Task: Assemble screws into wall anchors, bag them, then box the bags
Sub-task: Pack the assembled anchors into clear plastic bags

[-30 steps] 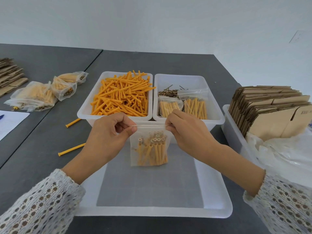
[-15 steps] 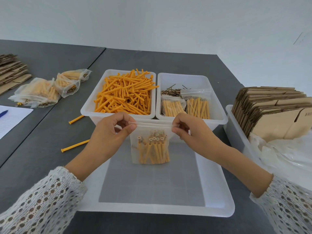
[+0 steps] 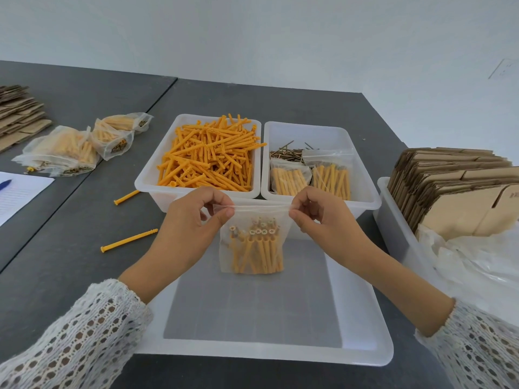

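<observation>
A small clear zip bag (image 3: pixel 254 242) of orange wall anchors with screws in them hangs upright over a shallow white tray (image 3: pixel 362 313). My left hand (image 3: pixel 193 223) pinches the bag's top left corner. The top right corner is pinched by my right hand (image 3: pixel 320 220). Behind, one white bin (image 3: pixel 157 175) is full of loose orange anchors (image 3: pixel 209 158). A second bin (image 3: pixel 365 186) holds brass screws (image 3: pixel 286 154) and two filled bags (image 3: pixel 311 176).
Two loose anchors (image 3: pixel 127 241) lie on the dark table at left. Several filled bags (image 3: pixel 78 147) are piled at far left beside flat cardboard (image 3: pixel 19 113) and a paper sheet (image 3: pixel 19 192). At right, a bin holds folded cardboard boxes (image 3: pixel 460 189) and plastic bags (image 3: pixel 483 265).
My right hand has slid rightward along the bag's top edge to its right corner. The left hand has stayed pinched at the left corner.
</observation>
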A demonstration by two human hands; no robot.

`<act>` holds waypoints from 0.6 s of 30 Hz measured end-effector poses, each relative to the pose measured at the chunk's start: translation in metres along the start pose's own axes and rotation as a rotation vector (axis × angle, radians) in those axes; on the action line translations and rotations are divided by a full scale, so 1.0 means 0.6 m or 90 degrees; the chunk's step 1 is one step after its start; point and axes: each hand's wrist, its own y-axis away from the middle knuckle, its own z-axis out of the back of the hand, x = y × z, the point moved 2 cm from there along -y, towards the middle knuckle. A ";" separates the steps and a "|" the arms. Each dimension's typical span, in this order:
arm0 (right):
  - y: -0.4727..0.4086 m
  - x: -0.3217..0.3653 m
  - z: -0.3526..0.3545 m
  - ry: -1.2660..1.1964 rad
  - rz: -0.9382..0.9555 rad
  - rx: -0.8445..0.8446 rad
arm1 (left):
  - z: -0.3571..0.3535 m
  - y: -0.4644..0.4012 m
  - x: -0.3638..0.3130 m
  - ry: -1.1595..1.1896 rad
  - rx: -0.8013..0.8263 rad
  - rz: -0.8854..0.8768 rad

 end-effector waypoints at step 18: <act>0.004 -0.001 -0.009 -0.008 0.022 -0.052 | -0.031 -0.036 -0.055 -0.162 0.069 -0.179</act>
